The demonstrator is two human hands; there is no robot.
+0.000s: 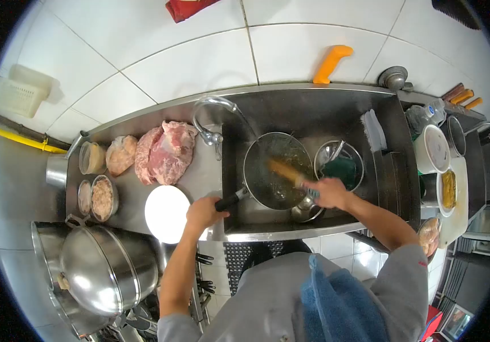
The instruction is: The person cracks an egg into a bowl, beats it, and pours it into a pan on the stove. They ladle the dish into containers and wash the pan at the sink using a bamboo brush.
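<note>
In the sink (pixel 324 219), a round frying pan (pixel 262 162) lies tilted with murky, bubbly water in it. My left hand (pixel 202 214) is closed around its black handle (pixel 230 200) at the sink's left edge. Gripped in my right hand (pixel 330 194) is a tan brush-like tool (pixel 285 171), blurred by motion, its head over the pan's inside. A thin stream falls from the chrome faucet (pixel 213 102) into the pan. Just right of the pan stands a metal bowl (pixel 356 157) with a green scouring pad (pixel 340 170). A small metal bowl (pixel 306 212) sits partly under my right hand.
Raw meat (pixel 165 151), a white round plate or lid (pixel 167 214) and bowls of minced meat (pixel 103 196) occupy the left counter. White tubs (pixel 432 148) and a cutting board (pixel 460 199) stand at right. A large metal dome lid (pixel 108 268) is lower left. An orange handle (pixel 331 64) rises behind the sink.
</note>
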